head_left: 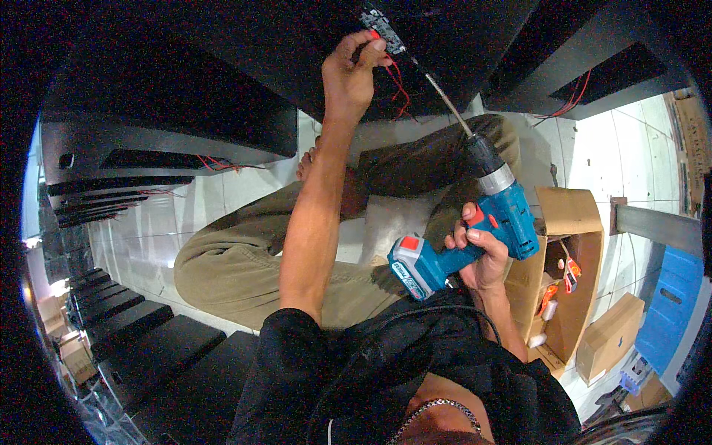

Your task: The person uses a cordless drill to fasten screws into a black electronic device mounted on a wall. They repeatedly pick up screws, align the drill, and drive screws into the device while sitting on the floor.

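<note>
The terminal module (387,33), a small grey-and-black rectangular part, lies at the top of the view against the dark face of a black cabinet (460,44). The left hand (348,78) reaches up to it; its fingers are closed in a pinch near the module's lower edge, apparently to steady the part while leaving its far end uncovered. Red wires (399,89) hang loose just below this grip, clear of the bit. The cordless drill (475,222) points diagonally up toward the module, its long bit (449,100) ending just beside the module's near end (contact between tip and part cannot be confirmed). The long shank presumably keeps the bulky chuck (486,156) away from the left hand. The right hand (486,259) holds the drill, fingers wrapped around the handle, with one finger close to the red trigger; this grip likely supports the tool's weight and keeps the control within reach. The person's folded legs (237,274) occupy the tiled floor (141,237) beneath the work, probably to bring both hands near the low cabinet. At the right, an open carton (569,210) contains orange items (571,274), and a blue crate (671,304) stands beyond it.
</note>
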Available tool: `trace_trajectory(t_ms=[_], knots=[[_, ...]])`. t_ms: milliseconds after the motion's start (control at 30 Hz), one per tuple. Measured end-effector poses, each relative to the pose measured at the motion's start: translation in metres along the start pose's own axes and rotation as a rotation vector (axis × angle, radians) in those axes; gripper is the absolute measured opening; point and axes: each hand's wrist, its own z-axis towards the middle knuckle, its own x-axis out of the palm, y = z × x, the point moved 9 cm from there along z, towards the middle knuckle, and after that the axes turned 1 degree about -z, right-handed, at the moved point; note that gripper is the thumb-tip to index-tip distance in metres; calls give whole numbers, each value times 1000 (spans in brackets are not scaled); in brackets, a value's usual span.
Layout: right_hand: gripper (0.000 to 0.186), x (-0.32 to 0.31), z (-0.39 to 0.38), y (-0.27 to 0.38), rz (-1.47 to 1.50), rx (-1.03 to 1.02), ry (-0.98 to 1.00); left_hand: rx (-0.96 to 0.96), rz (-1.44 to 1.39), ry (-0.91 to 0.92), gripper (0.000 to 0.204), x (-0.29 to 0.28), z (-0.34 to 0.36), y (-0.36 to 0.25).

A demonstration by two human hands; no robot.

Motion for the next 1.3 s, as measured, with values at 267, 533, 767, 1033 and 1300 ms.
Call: trace_trajectory(t_ms=[267, 533, 767, 1033, 1300], knots=[[40, 15, 12, -25, 106, 38, 17, 231, 471, 75, 18, 15, 5, -9], [41, 40, 36, -57, -16, 29, -83, 476, 730, 112, 27, 25, 29, -1], [36, 30, 59, -47, -748, -431, -62, 528, 750, 57, 22, 35, 44, -17], [27, 9, 91, -48, -994, -559, -78, 609, 752, -29, 26, 35, 42, -20], [37, 8, 96, -48, -905, -649, -55, 660, 709, 7, 14, 33, 47, -14]])
